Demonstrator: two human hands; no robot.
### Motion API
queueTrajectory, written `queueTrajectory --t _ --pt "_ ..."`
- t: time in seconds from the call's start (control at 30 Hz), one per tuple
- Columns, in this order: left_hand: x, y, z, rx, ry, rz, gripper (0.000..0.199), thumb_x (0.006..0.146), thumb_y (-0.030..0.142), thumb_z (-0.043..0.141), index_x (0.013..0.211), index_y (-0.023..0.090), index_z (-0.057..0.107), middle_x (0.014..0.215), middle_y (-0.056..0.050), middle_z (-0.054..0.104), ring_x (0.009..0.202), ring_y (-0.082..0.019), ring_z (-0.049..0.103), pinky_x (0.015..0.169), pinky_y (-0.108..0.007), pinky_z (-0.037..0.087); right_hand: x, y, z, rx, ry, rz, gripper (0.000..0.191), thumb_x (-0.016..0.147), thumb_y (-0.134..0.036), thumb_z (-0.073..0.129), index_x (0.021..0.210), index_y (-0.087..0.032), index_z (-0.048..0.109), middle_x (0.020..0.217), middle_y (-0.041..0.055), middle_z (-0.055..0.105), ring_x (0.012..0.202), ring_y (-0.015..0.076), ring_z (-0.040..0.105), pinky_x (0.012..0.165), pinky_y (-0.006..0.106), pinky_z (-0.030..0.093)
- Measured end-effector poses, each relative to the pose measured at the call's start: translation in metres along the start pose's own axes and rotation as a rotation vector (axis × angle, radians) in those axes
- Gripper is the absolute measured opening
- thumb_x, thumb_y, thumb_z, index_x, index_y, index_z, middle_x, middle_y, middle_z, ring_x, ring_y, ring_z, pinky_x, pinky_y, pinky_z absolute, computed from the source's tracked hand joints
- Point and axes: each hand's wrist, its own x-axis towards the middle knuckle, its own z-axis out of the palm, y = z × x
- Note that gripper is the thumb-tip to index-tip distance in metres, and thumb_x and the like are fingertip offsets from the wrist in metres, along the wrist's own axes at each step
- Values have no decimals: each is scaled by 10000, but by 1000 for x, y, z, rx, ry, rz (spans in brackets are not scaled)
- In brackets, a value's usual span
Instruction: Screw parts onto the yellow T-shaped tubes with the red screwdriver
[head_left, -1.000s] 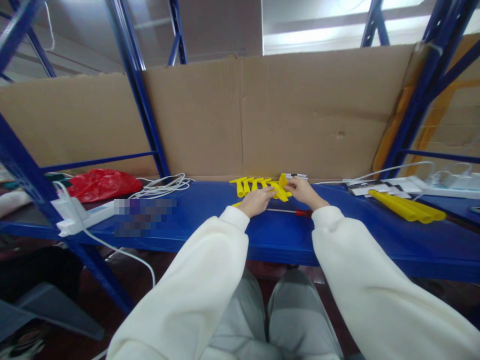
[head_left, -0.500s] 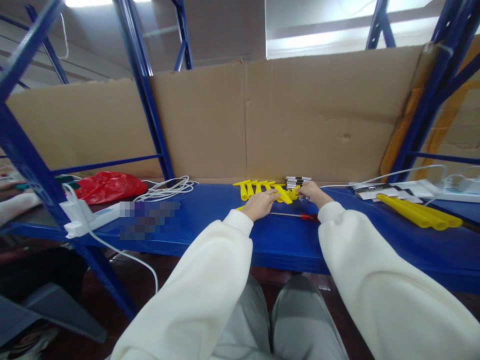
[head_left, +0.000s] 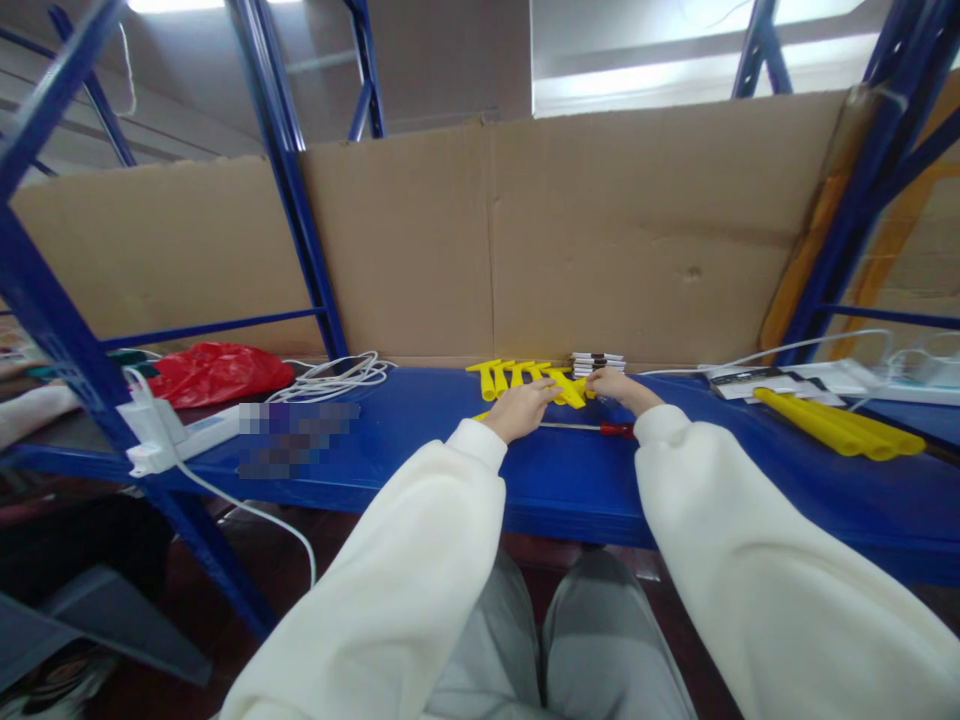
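My left hand is closed around the end of a yellow T-shaped part, just in front of several similar yellow parts lined up on the blue shelf. My right hand has its fingers pinched at the right end of the yellow part; anything small between the fingertips is hidden. A screwdriver with a red handle lies in front of both hands. Behind my right hand sits a small stack of white and black pieces.
Yellow tubes and white packets lie at the right. A red plastic bag, coiled white cable and white power strip are at the left. Cardboard stands behind. Another person's arm shows far left.
My right hand has shifted slightly left, closer to the yellow part. My left hand has stayed almost still.
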Motion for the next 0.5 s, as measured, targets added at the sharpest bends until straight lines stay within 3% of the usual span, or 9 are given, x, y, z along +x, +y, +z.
queueTrajectory --t 0.23,0.4,0.5 --pt "-1 1 -3 5 -24 -20 467 948 124 456 1352 268 641 1492 -37 565 1284 -213 603 1060 -362 495 -17 -13 -10 198 84 -95 217 772 -59 628 582 -165 630 620 15 652 647 141 588 643 228 460" --pt "0 1 -3 -3 -29 -41 480 944 119 463 1359 292 632 1497 -33 561 1271 -223 611 1063 -383 492 -41 -30 -15 297 -83 -62 255 865 -279 677 643 -153 675 738 74 720 703 146 631 629 220 463" --pt "0 1 -3 -7 -43 -46 494 941 121 481 1397 271 599 1520 -49 535 1280 -236 605 1067 -391 490 -52 -34 -18 302 -162 -38 276 870 -325 685 652 -155 683 764 79 730 724 146 636 604 212 452"
